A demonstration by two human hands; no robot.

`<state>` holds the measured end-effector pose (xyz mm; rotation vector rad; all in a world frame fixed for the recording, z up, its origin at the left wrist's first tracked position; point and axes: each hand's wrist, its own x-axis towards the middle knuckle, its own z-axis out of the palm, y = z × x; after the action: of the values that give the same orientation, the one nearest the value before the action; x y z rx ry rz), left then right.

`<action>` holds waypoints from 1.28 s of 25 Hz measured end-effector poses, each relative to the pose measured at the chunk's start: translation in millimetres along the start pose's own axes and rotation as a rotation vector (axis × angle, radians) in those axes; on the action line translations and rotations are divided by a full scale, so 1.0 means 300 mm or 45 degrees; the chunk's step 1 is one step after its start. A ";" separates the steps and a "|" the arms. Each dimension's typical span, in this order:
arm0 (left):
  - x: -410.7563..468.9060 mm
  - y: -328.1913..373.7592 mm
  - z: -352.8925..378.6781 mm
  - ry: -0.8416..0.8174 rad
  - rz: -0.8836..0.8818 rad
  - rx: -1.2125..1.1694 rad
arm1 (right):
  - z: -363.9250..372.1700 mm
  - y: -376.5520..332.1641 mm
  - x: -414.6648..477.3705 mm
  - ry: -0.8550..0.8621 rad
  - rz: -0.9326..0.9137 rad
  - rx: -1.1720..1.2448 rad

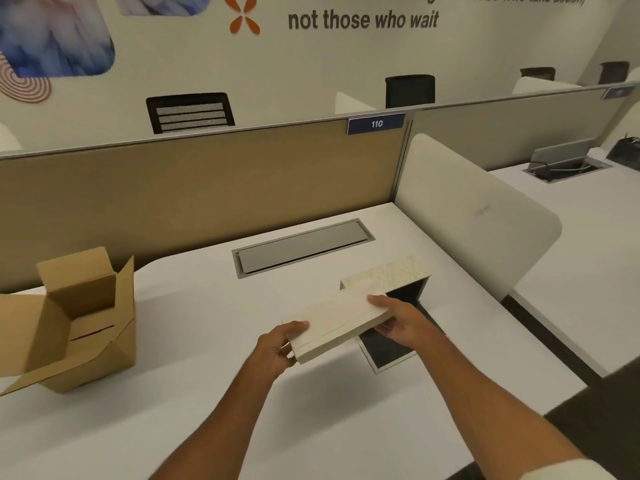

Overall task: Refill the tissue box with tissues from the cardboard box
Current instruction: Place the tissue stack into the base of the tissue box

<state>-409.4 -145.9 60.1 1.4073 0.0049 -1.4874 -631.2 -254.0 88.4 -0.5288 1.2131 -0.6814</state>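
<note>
1. Centre-right of frame: tissue pack (337, 322) held up off the surface (194, 358), one hand at each end.
2. Left hand (277, 348) curled around the pack's near-left end, thumb on top, fingers tucked beneath; firmly closed on it.
3. Right hand (398, 322) clasping the far-right end, thumb over the top edge, fingers wrapped under; also closed on the pack.
4. Tissue box (391, 275) just beyond and to the right of the pack, patterned pale outside, dark inside, open side facing toward lower centre. Something like a dark flap or lid (384, 351) lying flat below the pack, at the mouth; hard to tell exactly what.
5. Key relation: pack's long axis running from lower left to upper right, pointing roughly at the dark opening. Right end nearest the box, partly over the mouth already, not visibly inside.
6. Right hand the nearer one to the opening, so likely in the way once the pack slides in; left hand placed to push from behind.
7. Cardboard box (79, 323) far left of frame, well apart, flaps open, interior appearing bare from this angle.
8. Judgement: insertion stage, with alignment of pack to mouth the thing to watch; snagging on the box edge the likely hitch.
</note>
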 end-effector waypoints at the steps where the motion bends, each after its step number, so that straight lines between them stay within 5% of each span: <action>1: 0.010 -0.016 0.015 -0.008 -0.012 0.006 | -0.027 0.001 0.002 0.021 0.002 -0.030; 10: 0.100 -0.142 0.215 -0.016 -0.072 0.112 | -0.258 -0.078 0.105 0.149 0.030 -0.266; 19: 0.221 -0.303 0.472 0.246 -0.071 0.052 | -0.472 -0.190 0.287 0.095 0.096 -0.568; 32: 0.409 -0.405 0.516 0.444 -0.058 0.101 | -0.552 -0.209 0.425 0.024 0.176 -0.651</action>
<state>-572.3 -264.0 -55.4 1.7261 0.1979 -1.2727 -777.0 -391.3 2.2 -0.8525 1.4327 -0.2527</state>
